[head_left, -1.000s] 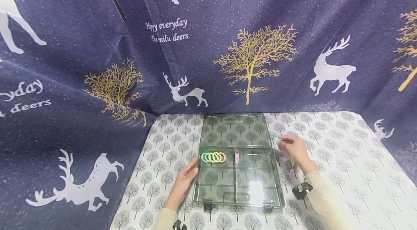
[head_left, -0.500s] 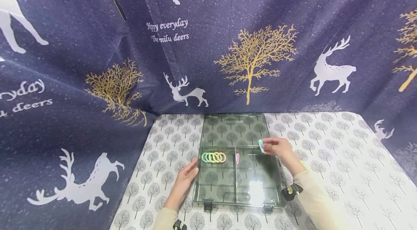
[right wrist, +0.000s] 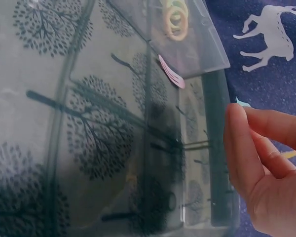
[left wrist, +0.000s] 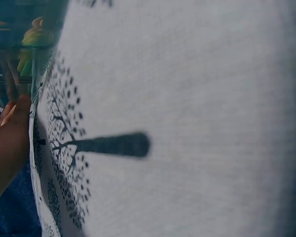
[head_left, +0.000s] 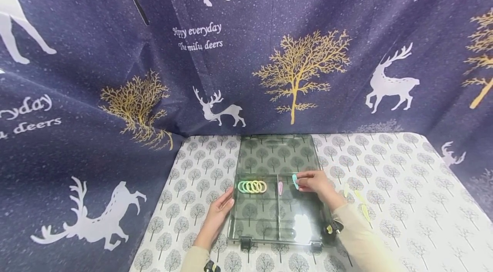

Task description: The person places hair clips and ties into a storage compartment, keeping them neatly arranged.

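Box first, since it's the biggest thing: the clear green box (head_left: 256, 216) is laid open, split by a divider. Its left wall is touched by the left hand (head_left: 222, 205), fingers loosely extended, nothing gripped. The teal clip is pinched by the right hand (head_left: 313, 182), so that's the nearer one by far. Linked rings (head_left: 252, 186) are kept left of the divider. The teal clip (head_left: 295, 181) is held over the right compartment's far end, just left of the fingertips, long axis roughly front-to-back, nearly parallel to the pink clip (head_left: 280, 188) beside the divider. Floor contact can't be told.
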{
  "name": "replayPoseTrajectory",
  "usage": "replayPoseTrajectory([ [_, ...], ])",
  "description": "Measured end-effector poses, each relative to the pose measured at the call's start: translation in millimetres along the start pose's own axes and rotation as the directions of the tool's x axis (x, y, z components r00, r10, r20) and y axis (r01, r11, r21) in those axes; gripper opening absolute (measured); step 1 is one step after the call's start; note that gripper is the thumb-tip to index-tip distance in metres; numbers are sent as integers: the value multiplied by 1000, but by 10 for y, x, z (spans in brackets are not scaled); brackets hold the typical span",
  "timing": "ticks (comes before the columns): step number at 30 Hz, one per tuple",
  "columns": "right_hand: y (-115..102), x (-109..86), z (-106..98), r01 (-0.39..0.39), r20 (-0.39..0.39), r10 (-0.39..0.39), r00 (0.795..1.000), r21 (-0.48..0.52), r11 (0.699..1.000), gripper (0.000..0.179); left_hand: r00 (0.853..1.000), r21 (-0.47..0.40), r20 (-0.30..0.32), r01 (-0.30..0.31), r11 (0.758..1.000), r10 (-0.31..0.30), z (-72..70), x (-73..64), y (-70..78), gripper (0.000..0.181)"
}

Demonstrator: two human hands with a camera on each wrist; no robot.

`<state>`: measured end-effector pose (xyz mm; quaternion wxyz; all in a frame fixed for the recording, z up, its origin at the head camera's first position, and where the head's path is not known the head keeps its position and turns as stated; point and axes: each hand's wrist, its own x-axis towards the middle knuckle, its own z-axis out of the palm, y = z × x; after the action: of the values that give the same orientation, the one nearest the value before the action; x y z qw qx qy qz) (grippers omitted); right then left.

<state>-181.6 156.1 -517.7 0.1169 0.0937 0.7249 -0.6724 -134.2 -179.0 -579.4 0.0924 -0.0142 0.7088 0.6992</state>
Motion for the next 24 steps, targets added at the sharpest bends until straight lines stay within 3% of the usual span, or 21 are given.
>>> replayPoseTrajectory([
  [8, 64, 33, 147, -46, 9, 45, 999, 19, 999, 30, 1000, 26, 0, -19, 999, 19, -8, 2, -17, 50],
  [24, 187, 126, 361, -125, -50, 125, 991, 4, 992, 24, 1000, 31, -2, -12, 999, 12, -15, 3, -14, 49],
])
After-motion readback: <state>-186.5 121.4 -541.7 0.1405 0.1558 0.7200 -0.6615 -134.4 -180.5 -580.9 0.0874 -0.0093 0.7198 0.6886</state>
